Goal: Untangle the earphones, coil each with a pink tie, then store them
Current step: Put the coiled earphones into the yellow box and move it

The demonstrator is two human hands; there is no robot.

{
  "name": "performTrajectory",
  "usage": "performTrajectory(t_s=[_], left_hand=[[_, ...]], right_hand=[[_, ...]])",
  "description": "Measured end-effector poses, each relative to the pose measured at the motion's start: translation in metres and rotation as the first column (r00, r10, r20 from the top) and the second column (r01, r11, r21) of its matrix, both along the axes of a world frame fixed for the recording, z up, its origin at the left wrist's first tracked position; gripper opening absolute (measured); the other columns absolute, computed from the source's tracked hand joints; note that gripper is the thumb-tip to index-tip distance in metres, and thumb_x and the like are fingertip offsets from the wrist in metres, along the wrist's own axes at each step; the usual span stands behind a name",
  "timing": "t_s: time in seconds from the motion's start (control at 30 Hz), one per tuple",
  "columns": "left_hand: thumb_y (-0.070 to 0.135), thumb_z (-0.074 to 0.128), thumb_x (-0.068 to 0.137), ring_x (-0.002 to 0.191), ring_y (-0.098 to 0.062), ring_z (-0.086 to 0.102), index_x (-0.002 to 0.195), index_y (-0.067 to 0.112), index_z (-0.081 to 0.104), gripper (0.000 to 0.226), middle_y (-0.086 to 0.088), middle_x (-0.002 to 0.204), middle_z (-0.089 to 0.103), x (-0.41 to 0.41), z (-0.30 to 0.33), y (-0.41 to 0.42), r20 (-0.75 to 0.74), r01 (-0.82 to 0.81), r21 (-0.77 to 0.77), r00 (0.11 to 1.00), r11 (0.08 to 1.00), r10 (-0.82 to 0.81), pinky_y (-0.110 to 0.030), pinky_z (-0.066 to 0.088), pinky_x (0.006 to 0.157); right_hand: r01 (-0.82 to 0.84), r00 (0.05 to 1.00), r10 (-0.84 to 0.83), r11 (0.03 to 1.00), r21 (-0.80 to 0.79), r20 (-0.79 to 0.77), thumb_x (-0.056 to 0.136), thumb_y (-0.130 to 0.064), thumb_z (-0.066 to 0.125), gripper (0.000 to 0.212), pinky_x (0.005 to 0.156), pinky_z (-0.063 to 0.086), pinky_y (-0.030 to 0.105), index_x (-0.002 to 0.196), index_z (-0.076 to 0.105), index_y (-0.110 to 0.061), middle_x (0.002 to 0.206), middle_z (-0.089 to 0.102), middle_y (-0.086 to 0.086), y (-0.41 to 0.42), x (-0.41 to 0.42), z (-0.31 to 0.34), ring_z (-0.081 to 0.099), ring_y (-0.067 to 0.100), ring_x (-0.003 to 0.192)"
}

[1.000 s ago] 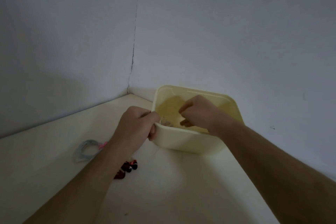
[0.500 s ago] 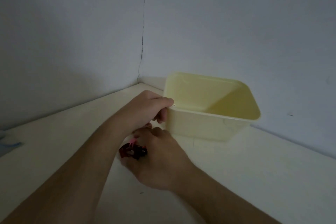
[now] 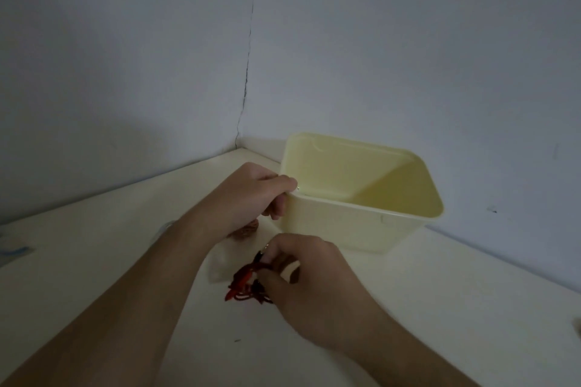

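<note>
A pale yellow storage box (image 3: 408, 223) stands on the cream table near the wall corner. My left hand (image 3: 251, 198) grips its near left rim, thumb inside and fingers curled over the outside. Just in front of the box my right hand (image 3: 308, 286) pinches a coiled red and black earphone (image 3: 245, 286), lifting one end while the rest lies on the table. A reddish-brown coiled bundle (image 3: 246, 229) peeks out beneath my left hand. The inside of the box that shows holds nothing I can make out.
Two grey walls meet in a corner behind the box. A bluish object (image 3: 14, 250) lies at the far left table edge. A small part of something pale shows at the right edge (image 3: 577, 324).
My right hand left the inside of the box, came down in front of it and took hold of the red and black earphone. My left hand kept its grip on the rim.
</note>
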State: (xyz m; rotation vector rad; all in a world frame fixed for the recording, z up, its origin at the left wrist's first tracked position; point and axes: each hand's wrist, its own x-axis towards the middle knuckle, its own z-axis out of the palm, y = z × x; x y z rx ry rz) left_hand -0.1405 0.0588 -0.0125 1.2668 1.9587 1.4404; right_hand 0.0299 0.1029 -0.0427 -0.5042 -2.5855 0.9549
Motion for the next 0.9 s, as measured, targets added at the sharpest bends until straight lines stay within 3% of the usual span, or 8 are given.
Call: performTrajectory(t_s=[0.1,0.17,0.3,0.4,0.53,0.63,0.73,0.9], left_hand=[[0.037,0.063,0.095,0.065,-0.015,0.061,0.065,0.003,0.071,0.046,-0.013,0.069,0.073,0.001,-0.001,-0.001,0.007,-0.011,0.003,1.0,1.0,0.011,-0.03,0.045,0.072],[0.036,0.064,0.095,0.065,-0.016,0.062,0.065,0.003,0.07,0.045,-0.013,0.069,0.073,0.002,-0.002,0.0,0.03,-0.014,0.017,0.999,1.0,0.013,-0.031,0.047,0.072],[0.036,0.071,0.089,0.052,-0.023,0.05,0.061,0.003,0.068,0.044,-0.007,0.056,0.065,0.0,-0.006,-0.001,0.096,0.003,0.045,0.995,0.999,-0.008,-0.033,0.037,0.06],[0.041,0.071,0.074,0.044,-0.016,0.03,0.052,0.007,0.063,0.041,-0.002,0.042,0.05,0.001,-0.011,-0.002,0.161,0.029,0.063,0.986,0.998,-0.039,-0.03,0.023,0.051],[0.042,0.069,0.068,0.039,-0.015,0.03,0.048,0.007,0.062,0.041,-0.003,0.041,0.047,0.0,-0.017,0.001,0.104,0.039,0.086,0.993,0.996,-0.048,-0.024,0.022,0.049],[0.038,0.068,0.07,0.035,-0.01,0.034,0.046,0.006,0.063,0.04,-0.002,0.039,0.047,-0.001,-0.019,0.002,0.047,0.061,0.097,0.997,0.993,-0.066,-0.021,0.028,0.045],[0.035,0.067,0.072,0.04,-0.017,0.036,0.046,0.006,0.064,0.039,-0.016,0.041,0.045,-0.002,-0.02,0.001,-0.021,0.085,0.107,0.996,0.991,-0.083,-0.026,0.029,0.045],[0.032,0.067,0.075,0.041,-0.014,0.037,0.047,0.005,0.065,0.039,-0.018,0.046,0.05,-0.003,-0.02,0.002,-0.004,0.072,0.098,0.997,0.993,-0.072,-0.026,0.03,0.045]], right_hand=[[-0.002,0.999,-0.01,0.963,-0.27,-0.043,0.095,-0.008,0.072,0.014,0.071,0.058,0.027,0.083,0.074,-0.015,0.083,0.077,0.001,0.009,0.02,0.01,0.07,0.011,0.073],[-0.041,0.989,-0.033,0.872,-0.488,-0.141,0.095,0.003,0.071,0.013,0.067,0.06,0.036,0.084,0.072,-0.003,0.083,0.074,0.019,0.016,0.034,0.026,0.07,0.025,0.073],[-0.133,0.929,-0.158,0.699,-0.703,-0.333,0.086,-0.002,0.068,0.006,0.061,0.062,0.031,0.088,0.066,0.002,0.087,0.074,0.026,0.035,0.052,0.076,0.075,0.029,0.074],[-0.108,0.893,-0.257,0.675,-0.73,-0.37,0.102,0.0,0.055,0.015,0.069,0.065,0.028,0.1,0.067,0.009,0.094,0.079,0.023,0.069,0.046,0.106,0.078,0.027,0.081],[0.001,0.913,-0.312,0.644,-0.765,-0.262,0.104,0.004,0.048,0.023,0.069,0.065,0.026,0.115,0.066,0.015,0.101,0.078,0.029,0.113,0.02,0.119,0.077,0.024,0.081],[0.218,0.934,-0.356,0.653,-0.725,-0.039,0.103,0.007,0.052,0.019,0.068,0.067,0.031,0.116,0.063,0.017,0.095,0.078,0.03,0.133,-0.001,0.109,0.078,0.027,0.077],[0.388,0.904,-0.409,0.674,-0.628,0.12,0.1,0.011,0.057,0.015,0.074,0.067,0.035,0.11,0.066,0.016,0.094,0.078,0.029,0.146,-0.019,0.092,0.077,0.03,0.079],[0.405,0.91,-0.377,0.727,-0.555,0.171,0.096,0.015,0.06,0.015,0.058,0.062,0.026,0.107,0.066,0.006,0.095,0.071,0.018,0.153,-0.036,0.064,0.072,0.024,0.075]])
